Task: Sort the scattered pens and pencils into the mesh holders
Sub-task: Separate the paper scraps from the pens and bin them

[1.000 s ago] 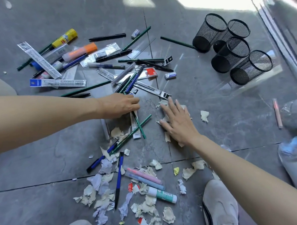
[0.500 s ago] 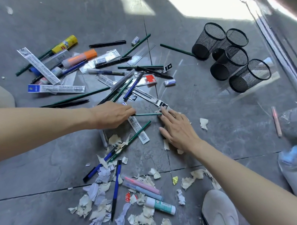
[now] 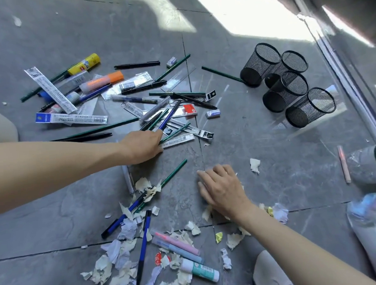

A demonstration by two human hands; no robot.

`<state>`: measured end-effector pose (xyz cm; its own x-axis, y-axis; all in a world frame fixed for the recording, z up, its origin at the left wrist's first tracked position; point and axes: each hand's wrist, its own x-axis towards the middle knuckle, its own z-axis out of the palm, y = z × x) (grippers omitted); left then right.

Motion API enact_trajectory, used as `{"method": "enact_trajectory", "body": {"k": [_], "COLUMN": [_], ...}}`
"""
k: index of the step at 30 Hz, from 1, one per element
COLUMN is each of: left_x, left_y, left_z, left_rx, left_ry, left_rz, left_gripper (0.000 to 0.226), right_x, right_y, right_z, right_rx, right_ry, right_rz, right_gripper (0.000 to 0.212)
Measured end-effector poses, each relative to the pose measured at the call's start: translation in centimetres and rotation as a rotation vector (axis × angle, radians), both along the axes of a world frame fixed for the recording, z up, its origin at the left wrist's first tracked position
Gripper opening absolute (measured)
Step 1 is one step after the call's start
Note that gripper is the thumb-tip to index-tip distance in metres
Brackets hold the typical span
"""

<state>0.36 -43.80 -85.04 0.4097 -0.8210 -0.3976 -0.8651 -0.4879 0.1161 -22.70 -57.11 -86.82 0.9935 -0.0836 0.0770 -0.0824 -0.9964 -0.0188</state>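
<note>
Since half a second ago the right hand (image 3: 222, 189) has drawn back, flat and empty on the floor (image 3: 269, 160), while the left hand (image 3: 143, 144) closes on a bundle of pens and pencils (image 3: 160, 124), well left of the mesh holders (image 3: 288, 88), where it must go next.

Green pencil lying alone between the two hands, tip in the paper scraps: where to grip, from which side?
Grip the green pencil on its bare upper half, toward the end nearest the mesh holders. It lies flat and diagonal on the floor, so come from above, pinching across the shaft. Its lower end is buried in paper scraps. The right hand looks closest.
</note>
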Motion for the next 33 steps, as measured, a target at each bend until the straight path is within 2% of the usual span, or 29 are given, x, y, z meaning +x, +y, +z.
{"method": "enact_trajectory", "body": {"k": [3, 6, 9, 12, 14, 17, 18, 23, 26, 28, 31, 33], "left_x": [-0.2, -0.3, -0.5, -0.9, -1.2, -1.8, -2.2, -5.0, -6.3, -6.2, -5.0, -4.3], "left_y": [0.6, 0.9, 0.9, 1.1, 1.6, 2.6, 2.9, 3.7, 2.7, 1.7, 1.4, 1.8], "left_z": [-0.2, -0.2, -0.3, -0.2, -0.3, -0.2, 0.1, 0.4, -0.1, 0.6, 1.4, 2.0], "left_rx": [-0.026, -0.036, -0.040, -0.093, -0.164, -0.220, -0.210, -0.086, -0.006, 0.018, -0.012, -0.093], "left_ry": [0.021, 0.060, 0.057, 0.042, -0.005, -0.016, 0.010, 0.216, 0.238, 0.291, 0.569, 0.746], "left_rz": [0.001, 0.038, 0.035, 0.043, 0.000, -0.085, -0.096, -0.049, 0.055, 0.155, 0.324, 0.454], "left_gripper": [0.018, 0.019, 0.027, 0.028, 0.026, 0.014, 0.012, 0.036, 0.024, 0.015, 0.011, 0.010], "right_x": [1.9, 4.0, 4.6, 4.1, 2.9, 0.6, 0.1, 1.7, 2.8, 3.1, 3.9, 4.5], "right_y": [0.2, -1.1, -2.2, -2.5, -2.1, -1.0, -0.7, 1.6, 3.9, 4.9, 6.2, 7.0], "right_z": [0.5, 0.8, 0.6, 0.5, 0.2, -0.2, -0.4, -0.5, -0.8, -0.7, -0.3, 0.3], "right_rx": [0.091, 0.213, 0.174, 0.063, -0.010, -0.003, 0.014, 0.161, 0.270, 0.338, 0.491, 0.612], "right_ry": [0.021, 0.167, 0.254, 0.318, 0.210, -0.052, -0.090, -0.099, -0.048, -0.022, -0.021, 0.027], "right_rz": [-0.226, -0.367, -0.410, -0.395, -0.313, -0.144, -0.103, -0.025, 0.012, -0.046, -0.221, -0.270], "right_gripper": [0.029, 0.047, 0.056, 0.053, 0.043, 0.022, 0.022, 0.016, 0.022, 0.022, 0.025, 0.039]}}
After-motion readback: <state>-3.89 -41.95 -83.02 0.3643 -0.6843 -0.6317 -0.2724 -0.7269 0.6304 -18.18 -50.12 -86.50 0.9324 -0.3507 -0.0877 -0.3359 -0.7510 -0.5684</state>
